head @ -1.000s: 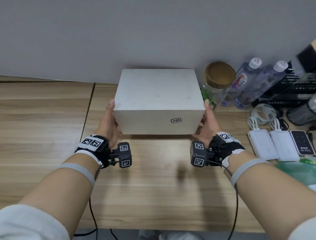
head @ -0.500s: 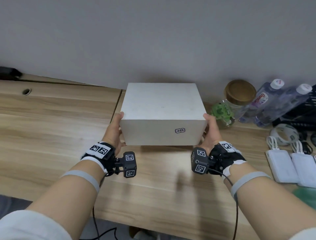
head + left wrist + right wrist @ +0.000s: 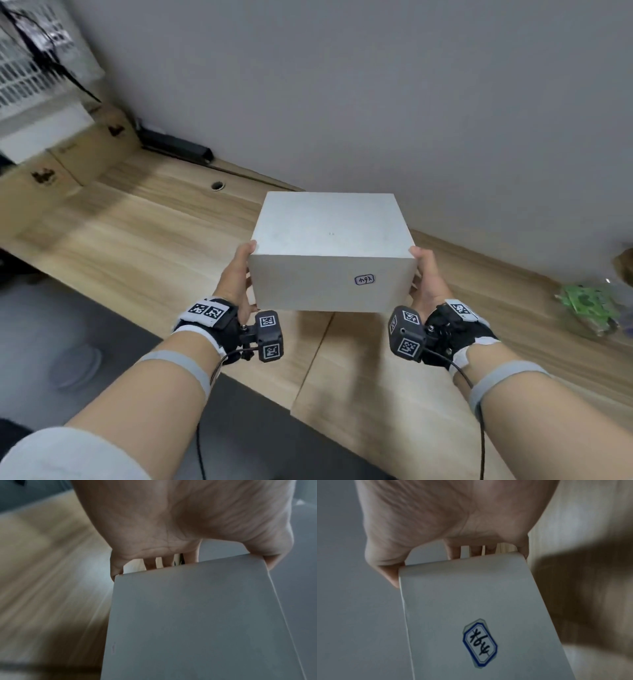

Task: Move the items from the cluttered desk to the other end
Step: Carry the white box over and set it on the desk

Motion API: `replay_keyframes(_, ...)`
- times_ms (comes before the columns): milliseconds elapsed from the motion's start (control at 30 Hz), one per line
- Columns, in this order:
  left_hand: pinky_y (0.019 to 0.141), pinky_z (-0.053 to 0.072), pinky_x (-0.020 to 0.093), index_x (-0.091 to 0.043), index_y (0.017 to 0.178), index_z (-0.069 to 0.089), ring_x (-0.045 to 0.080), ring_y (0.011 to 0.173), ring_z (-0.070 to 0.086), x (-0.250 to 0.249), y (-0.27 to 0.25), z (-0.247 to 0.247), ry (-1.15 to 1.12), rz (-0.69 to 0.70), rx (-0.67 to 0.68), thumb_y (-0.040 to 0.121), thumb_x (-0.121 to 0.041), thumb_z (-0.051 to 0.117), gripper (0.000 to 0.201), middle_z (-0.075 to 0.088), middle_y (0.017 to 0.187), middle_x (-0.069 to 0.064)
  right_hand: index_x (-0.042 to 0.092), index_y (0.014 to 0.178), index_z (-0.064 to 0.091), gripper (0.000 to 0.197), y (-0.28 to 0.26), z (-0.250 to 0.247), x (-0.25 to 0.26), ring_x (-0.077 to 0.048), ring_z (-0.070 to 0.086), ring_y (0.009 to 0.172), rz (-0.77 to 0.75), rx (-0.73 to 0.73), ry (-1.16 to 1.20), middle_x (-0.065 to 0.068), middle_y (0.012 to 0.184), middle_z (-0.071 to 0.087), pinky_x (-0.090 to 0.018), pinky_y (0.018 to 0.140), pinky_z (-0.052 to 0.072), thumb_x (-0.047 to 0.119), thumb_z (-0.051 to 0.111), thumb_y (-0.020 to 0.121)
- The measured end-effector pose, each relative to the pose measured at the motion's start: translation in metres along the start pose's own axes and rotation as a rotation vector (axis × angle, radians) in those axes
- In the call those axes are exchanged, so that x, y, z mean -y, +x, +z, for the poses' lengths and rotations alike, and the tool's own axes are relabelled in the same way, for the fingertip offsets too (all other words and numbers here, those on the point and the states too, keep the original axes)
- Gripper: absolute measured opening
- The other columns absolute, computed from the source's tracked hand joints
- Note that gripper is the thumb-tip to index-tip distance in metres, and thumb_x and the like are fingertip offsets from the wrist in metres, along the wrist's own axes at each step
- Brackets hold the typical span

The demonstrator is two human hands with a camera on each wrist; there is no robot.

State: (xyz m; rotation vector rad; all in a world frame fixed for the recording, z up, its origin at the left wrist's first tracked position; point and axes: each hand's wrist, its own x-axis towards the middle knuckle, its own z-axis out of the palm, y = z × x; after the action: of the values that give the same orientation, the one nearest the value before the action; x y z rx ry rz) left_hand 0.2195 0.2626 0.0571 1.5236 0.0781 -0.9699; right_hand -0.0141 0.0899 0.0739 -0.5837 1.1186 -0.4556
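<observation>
I hold a white box (image 3: 329, 233) between both hands, lifted above the wooden desk (image 3: 137, 246). My left hand (image 3: 244, 270) grips its left end, thumb on the top front corner. My right hand (image 3: 423, 277) grips its right end in the same way. A small blue-edged handwritten label (image 3: 364, 279) sits on the front face. In the left wrist view my left hand (image 3: 171, 520) clasps the edge of the box (image 3: 188, 615), with the fingers behind it. The right wrist view has my right hand (image 3: 453, 513) on the box (image 3: 471, 595) above the label (image 3: 479, 643).
Cardboard boxes (image 3: 68, 161) stand at the desk's far left under a white basket (image 3: 30, 51). A black power strip (image 3: 174, 145) and a cable hole (image 3: 217, 185) lie along the wall. A glass jar with green contents (image 3: 589, 308) is at the right edge.
Both hands have carried the box up off the desk and to the left. The bottles and power banks have slipped out of view on the right; the cardboard boxes have come in on the left.
</observation>
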Motion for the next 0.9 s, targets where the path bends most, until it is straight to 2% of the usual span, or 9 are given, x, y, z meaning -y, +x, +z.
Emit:
replay_keyframes(33, 0.098, 0.045, 0.061, -0.029, 0.119, 0.066, 0.023, 0.121, 0.059, -0.008, 0.001, -0.023, -0.017, 0.005, -0.011, 0.057, -0.068, 0.069, 0.073, 0.064, 0.123, -0.002, 0.020, 0.116, 0.055, 0.043, -0.003, 0.022, -0.009, -0.017, 0.054, 0.068, -0.009, 0.011, -0.020, -0.001, 0.089, 0.058, -0.023, 0.047, 0.046, 0.051, 0.058, 0.087)
replay_keyframes(167, 0.099, 0.044, 0.062, -0.031, 0.112, 0.065, 0.021, 0.118, 0.059, -0.039, -0.002, -0.106, -0.072, 0.034, -0.052, 0.052, -0.067, 0.070, 0.070, 0.063, 0.122, -0.003, 0.023, 0.122, 0.057, 0.046, -0.008, 0.104, -0.046, -0.017, 0.053, 0.081, -0.045, 0.075, -0.119, -0.003, 0.103, 0.057, -0.026, 0.055, 0.045, 0.053, 0.055, 0.087)
replay_keyframes(267, 0.099, 0.045, 0.061, -0.028, 0.117, 0.065, 0.023, 0.118, 0.059, -0.057, 0.000, -0.164, -0.096, 0.051, -0.084, 0.053, -0.068, 0.069, 0.075, 0.063, 0.125, -0.001, 0.026, 0.123, 0.058, 0.049, -0.009, 0.161, -0.069, -0.019, 0.054, 0.092, -0.054, 0.120, -0.172, -0.004, 0.121, 0.057, -0.031, 0.062, 0.050, 0.055, 0.057, 0.084)
replay_keyframes(333, 0.098, 0.046, 0.061, -0.025, 0.119, 0.065, 0.026, 0.120, 0.060, -0.069, 0.005, -0.198, -0.112, 0.041, -0.119, 0.054, -0.069, 0.070, 0.078, 0.063, 0.126, 0.003, 0.025, 0.125, 0.057, 0.051, -0.010, 0.197, -0.082, -0.020, 0.054, 0.093, -0.042, 0.165, -0.211, -0.005, 0.124, 0.055, -0.034, 0.067, 0.050, 0.056, 0.055, 0.084)
replay_keyframes(433, 0.098, 0.045, 0.061, -0.028, 0.112, 0.064, 0.026, 0.120, 0.059, -0.085, 0.013, -0.236, -0.129, 0.048, -0.159, 0.059, -0.067, 0.068, 0.067, 0.063, 0.121, 0.001, 0.022, 0.130, 0.057, 0.056, -0.004, 0.242, -0.096, -0.017, 0.052, 0.088, -0.016, 0.215, -0.247, -0.004, 0.119, 0.054, -0.030, 0.060, 0.048, 0.056, 0.053, 0.085)
replay_keyframes(533, 0.098, 0.045, 0.061, -0.029, 0.107, 0.065, 0.027, 0.120, 0.059, -0.101, 0.026, -0.265, -0.147, 0.059, -0.173, 0.062, -0.067, 0.068, 0.058, 0.064, 0.117, -0.001, 0.021, 0.122, 0.059, 0.051, 0.007, 0.281, -0.106, -0.015, 0.051, 0.082, 0.014, 0.235, -0.253, -0.003, 0.109, 0.052, -0.025, 0.053, 0.048, 0.055, 0.054, 0.085)
replay_keyframes(600, 0.098, 0.045, 0.061, -0.030, 0.105, 0.066, 0.028, 0.117, 0.060, -0.112, 0.040, -0.281, -0.144, 0.062, -0.192, 0.065, -0.066, 0.067, 0.054, 0.064, 0.115, 0.000, 0.022, 0.116, 0.060, 0.046, 0.019, 0.306, -0.113, -0.016, 0.051, 0.081, 0.033, 0.242, -0.244, -0.003, 0.108, 0.053, -0.027, 0.056, 0.048, 0.055, 0.055, 0.084)
replay_keyframes(700, 0.099, 0.045, 0.060, -0.030, 0.105, 0.064, 0.027, 0.111, 0.061, -0.133, 0.070, -0.302, -0.118, 0.065, -0.214, 0.072, -0.065, 0.064, 0.048, 0.064, 0.112, 0.001, 0.021, 0.120, 0.060, 0.049, 0.044, 0.344, -0.121, -0.017, 0.052, 0.083, 0.045, 0.249, -0.232, -0.005, 0.109, 0.055, -0.028, 0.057, 0.047, 0.054, 0.055, 0.084)
replay_keyframes(900, 0.097, 0.047, 0.059, -0.029, 0.109, 0.065, 0.026, 0.113, 0.061, -0.184, 0.157, -0.335, -0.038, 0.043, -0.269, 0.071, -0.068, 0.062, 0.055, 0.066, 0.110, 0.001, 0.021, 0.121, 0.057, 0.047, 0.114, 0.422, -0.126, -0.019, 0.052, 0.081, 0.115, 0.229, -0.194, -0.005, 0.099, 0.054, -0.031, 0.063, 0.045, 0.053, 0.055, 0.087)
